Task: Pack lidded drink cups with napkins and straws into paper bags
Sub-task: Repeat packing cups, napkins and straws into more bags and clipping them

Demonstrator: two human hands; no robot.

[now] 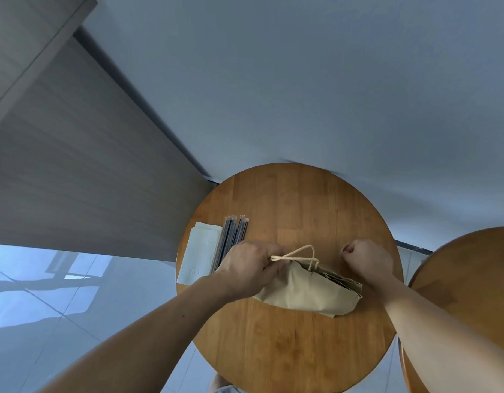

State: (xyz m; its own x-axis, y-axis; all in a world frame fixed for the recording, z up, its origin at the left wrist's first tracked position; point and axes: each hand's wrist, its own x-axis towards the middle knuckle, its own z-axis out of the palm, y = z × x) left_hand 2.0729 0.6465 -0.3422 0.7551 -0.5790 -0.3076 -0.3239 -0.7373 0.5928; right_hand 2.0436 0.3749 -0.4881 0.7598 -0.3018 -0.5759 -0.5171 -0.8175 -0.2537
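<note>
The flattened tan paper bag (307,293) with a pale twine loop handle (299,252) lies on its side on the round wooden desk (287,350), between the two hands and partly under the left one. Well to the left of the left hand, at the desk's edge, sits a stack of white paper napkins (200,251). Just beside the stack, and reaching under the left hand's knuckles, lies a bundle of dark straws in clear wrappers (234,236). The left hand (251,268) has its fingers curled and pinches the twine handle where it meets the bag's top edge, and the loop arches out to the right of the fingers. The bag's jagged open edge points toward the right hand. The right hand (367,260) is balled into a fist above the desk, just beyond the bag's right end, apart from the left hand, with nothing visible in its grip. To the right of that forearm, part of a second round wooden desk (472,279) shows.
</note>
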